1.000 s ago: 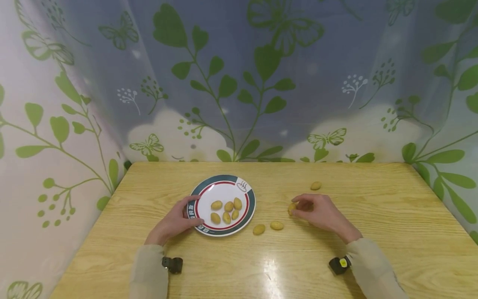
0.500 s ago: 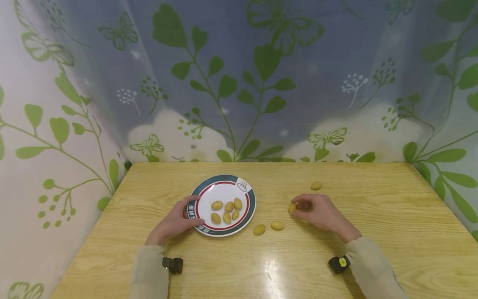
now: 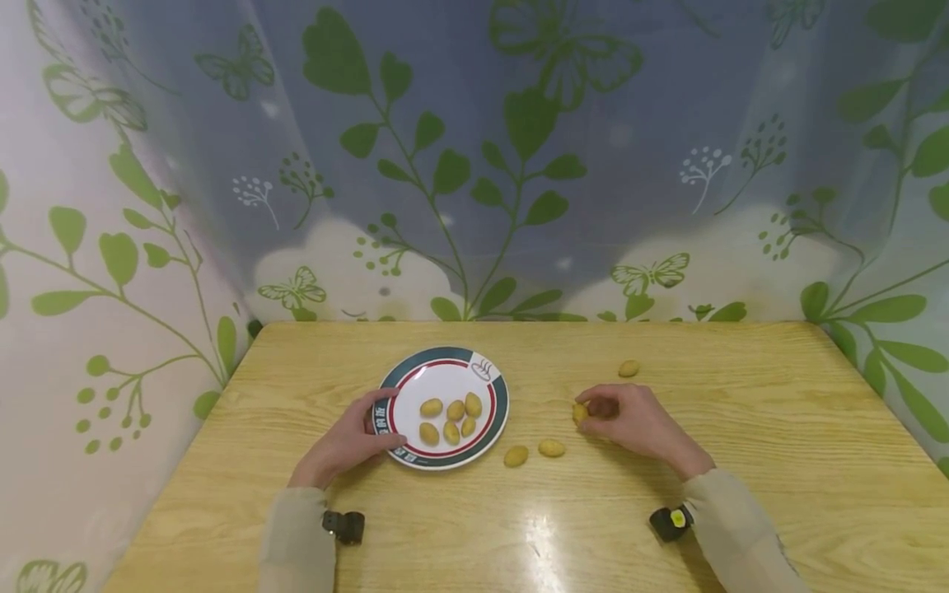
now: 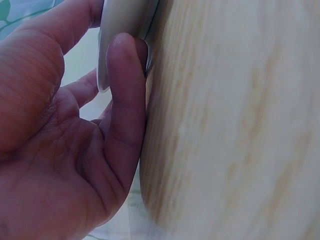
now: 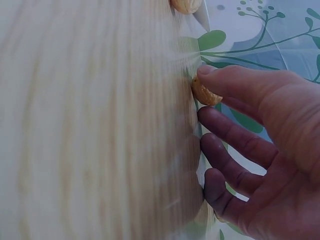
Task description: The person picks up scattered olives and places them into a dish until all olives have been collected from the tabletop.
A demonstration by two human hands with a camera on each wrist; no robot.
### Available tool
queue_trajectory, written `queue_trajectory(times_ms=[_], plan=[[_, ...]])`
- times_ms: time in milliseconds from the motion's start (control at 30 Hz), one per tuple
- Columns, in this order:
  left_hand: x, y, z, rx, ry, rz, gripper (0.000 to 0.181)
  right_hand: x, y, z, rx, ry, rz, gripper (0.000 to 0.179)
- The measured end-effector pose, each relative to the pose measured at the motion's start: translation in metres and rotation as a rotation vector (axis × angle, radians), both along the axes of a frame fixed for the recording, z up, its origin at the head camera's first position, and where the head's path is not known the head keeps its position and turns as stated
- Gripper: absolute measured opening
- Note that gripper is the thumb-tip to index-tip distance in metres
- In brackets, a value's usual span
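A round white plate with a dark blue-green rim band and a red ring lies on the wooden table, bearing several small yellow potatoes. My left hand grips its left rim, thumb on top. In the left wrist view, fingers reach beneath the plate's edge. To the right of the plate, my right hand pinches another small potato between thumb and forefinger, close over the table. The right wrist view shows this potato partly behind the thumb, with the other fingers loosely bent below.
Two loose potatoes, a left one and a right one, lie between the plate and my right hand. A third potato sits farther back. Patterned cloth hangs behind the wooden table and along its sides.
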State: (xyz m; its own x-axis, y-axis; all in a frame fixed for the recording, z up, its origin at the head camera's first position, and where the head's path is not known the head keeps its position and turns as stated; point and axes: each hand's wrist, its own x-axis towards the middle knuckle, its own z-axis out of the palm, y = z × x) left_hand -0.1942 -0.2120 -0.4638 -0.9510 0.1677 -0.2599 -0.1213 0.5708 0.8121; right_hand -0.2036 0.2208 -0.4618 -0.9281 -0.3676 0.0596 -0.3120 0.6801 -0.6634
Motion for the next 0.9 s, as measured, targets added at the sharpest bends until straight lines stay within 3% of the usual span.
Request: queue_trajectory(times_ms=[467, 900], plan=[[0.0002, -0.0008, 0.0005, 0.001, 0.015, -0.013, 0.079, -0.0012, -0.0012, -0.0015, -0.014, 0.013, -0.002, 0.029], [-0.0008, -0.0003, -0.0001, -0.025, -0.010, 0.004, 0.080, -0.0017, -0.0055, 0.0014, -0.056, 0.018, -0.025, 0.029]])
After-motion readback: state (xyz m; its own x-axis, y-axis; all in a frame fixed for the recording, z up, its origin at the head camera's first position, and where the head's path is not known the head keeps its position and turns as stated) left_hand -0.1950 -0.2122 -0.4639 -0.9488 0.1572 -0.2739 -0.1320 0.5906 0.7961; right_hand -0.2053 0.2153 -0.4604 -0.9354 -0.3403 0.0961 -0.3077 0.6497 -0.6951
